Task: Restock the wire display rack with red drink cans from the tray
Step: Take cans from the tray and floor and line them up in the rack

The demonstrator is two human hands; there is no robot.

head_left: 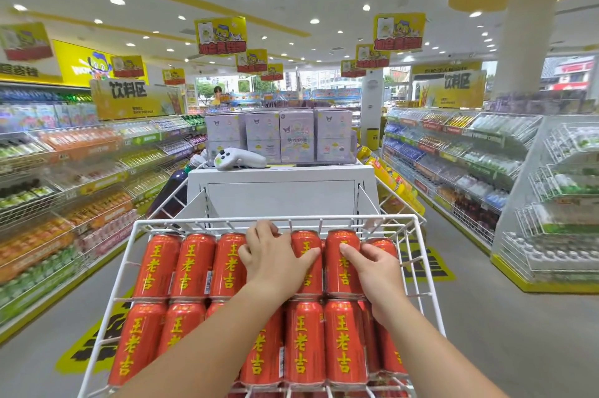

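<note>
A white wire display rack (pixel 227 221) slopes toward me, holding two rows of red drink cans (pixel 194 264) with yellow characters, all lying on their sides. My left hand (pixel 275 261) lies over a can in the middle of the upper row; its fingers curl round that can and reach onto the neighbouring one. My right hand (pixel 377 271) grips the rightmost can of the upper row, with its thumb stretched across the can beside it. No tray is in view.
A white cabinet (pixel 282 196) stands just behind the rack, with a white handheld device (pixel 238 159) and pale purple boxes (pixel 295 135) on top. Stocked drink shelves (pixel 64 170) line the left aisle and more shelves (pixel 453 151) the right. Grey floor runs along both sides.
</note>
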